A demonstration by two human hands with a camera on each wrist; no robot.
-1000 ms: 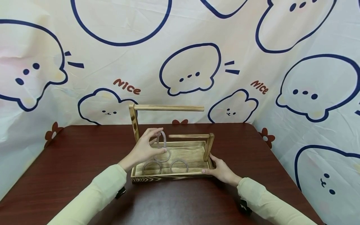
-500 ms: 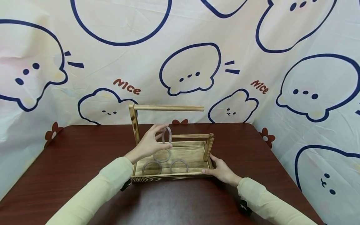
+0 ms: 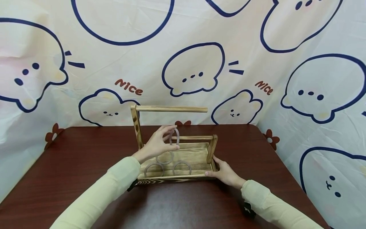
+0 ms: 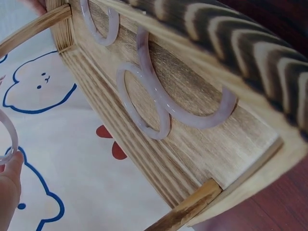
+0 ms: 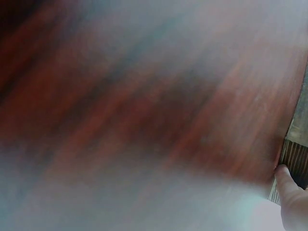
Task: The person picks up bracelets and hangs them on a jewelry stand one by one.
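Note:
My left hand (image 3: 155, 142) pinches a pale lilac bangle (image 3: 178, 136) upright between thumb and fingers. That bangle overlaps the left end of the lower bar (image 3: 197, 138) of a wooden bangle stand in the head view. In the left wrist view, only the thumb (image 4: 12, 178) and part of the held bangle (image 4: 14, 134) show at the left edge. Three more bangles lie in the stand's tray (image 3: 197, 156), one being the right-hand bangle (image 3: 182, 161). My right hand (image 3: 227, 174) grips the tray's right end, its thumb on the front edge.
A higher bar (image 3: 171, 108) runs rightward from the tall left post (image 3: 136, 127), its right end free. The lower bar comes off the short right post (image 3: 212, 149). Everything stands on a dark red-brown table (image 3: 85, 165), with a printed cloth (image 3: 194, 25) behind.
My left hand has moved right and slightly up with the bangle, bringing it to the lower bar's left end. My right hand and the stand have stayed in place.

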